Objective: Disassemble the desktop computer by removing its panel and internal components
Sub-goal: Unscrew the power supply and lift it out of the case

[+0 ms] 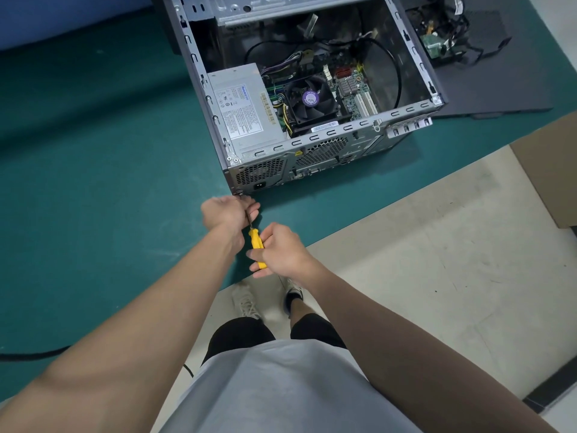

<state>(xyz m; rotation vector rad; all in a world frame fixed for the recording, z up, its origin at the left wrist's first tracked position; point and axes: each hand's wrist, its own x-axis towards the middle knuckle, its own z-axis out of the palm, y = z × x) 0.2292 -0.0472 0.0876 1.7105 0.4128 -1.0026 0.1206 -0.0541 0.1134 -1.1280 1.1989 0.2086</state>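
Head view: the right hand (281,251) has its fingers wrapped round the yellow handle of the screwdriver (256,242). Just beyond it, at 11 o'clock, the left hand (228,210) curls round the shaft near the tip, which is hidden where it meets the lower rear corner of the case (281,170).

The open case lies on the green mat (93,151) at 12 o'clock from the hands, with its rear wall close to the table edge.

Risks, as I judge them:
- the tip may cam out and round the screw head, or jab the left fingers guiding it;
- a freed screw could roll off the edge to the floor;
- pushing hard could slide the case on the mat.

The PSU (246,107) carries a grey printed label and barcode. The fan (310,100), at 3 o'clock of it, has a purple sticker. None of the writing is legible.
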